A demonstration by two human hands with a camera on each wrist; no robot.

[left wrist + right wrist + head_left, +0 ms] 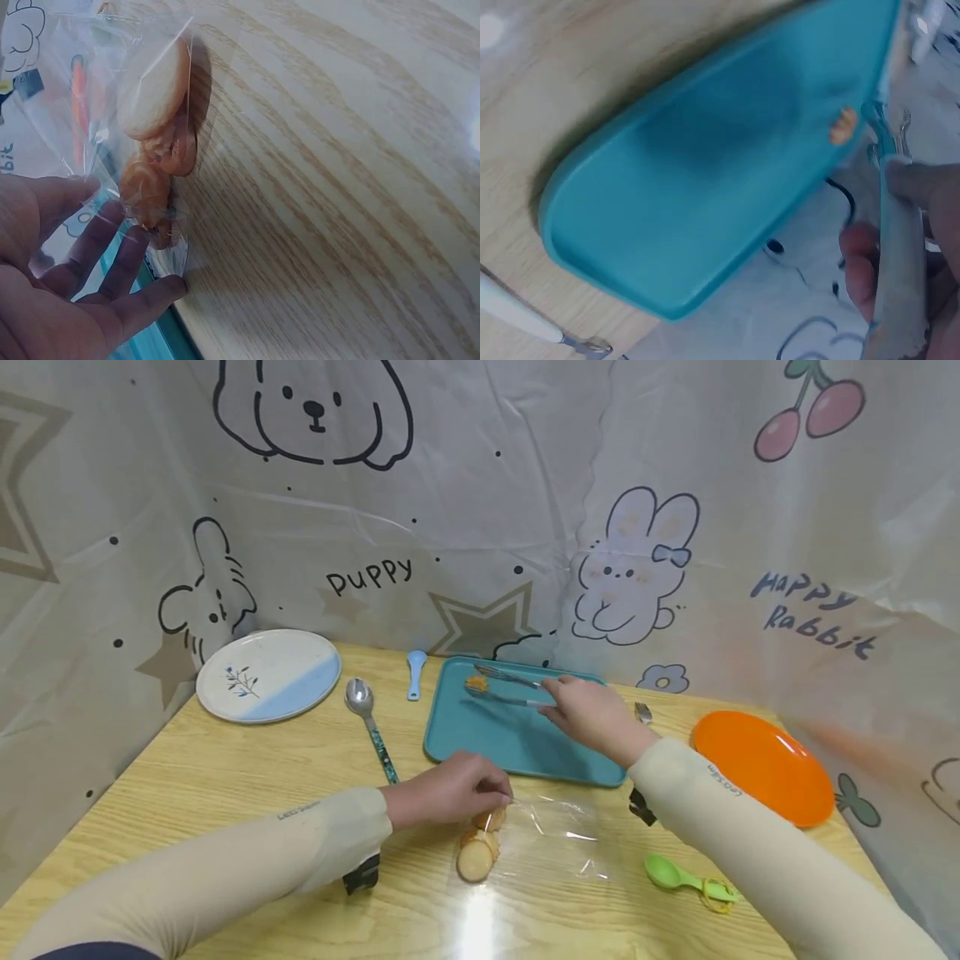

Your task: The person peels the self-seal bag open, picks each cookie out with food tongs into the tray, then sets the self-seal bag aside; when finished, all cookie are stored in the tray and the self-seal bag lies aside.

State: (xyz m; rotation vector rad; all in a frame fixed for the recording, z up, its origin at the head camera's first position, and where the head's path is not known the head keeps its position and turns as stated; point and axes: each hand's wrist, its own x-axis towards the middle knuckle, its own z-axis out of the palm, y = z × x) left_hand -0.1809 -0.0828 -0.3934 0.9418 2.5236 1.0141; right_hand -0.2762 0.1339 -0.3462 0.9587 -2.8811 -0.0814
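Note:
My left hand (463,789) pinches the edge of a clear plastic bag (551,835) lying on the table. Inside the bag are several round, pale-brown cookies (476,858), also seen through the film in the left wrist view, where my fingers (124,262) are at the bag's edge. My right hand (592,714) grips metal tongs (517,702) over the teal tray (480,739). The tongs' arms stand apart, their tips close to a small orange-brown food piece (844,126) near the tray's far edge.
Left of the tray are a white and blue plate (262,677), a large spoon (372,727) and a small blue spoon (416,675). To the right are an orange plate (761,764), a fork (643,713), and a green spoon (671,872) with a yellow band (717,906) around its handle.

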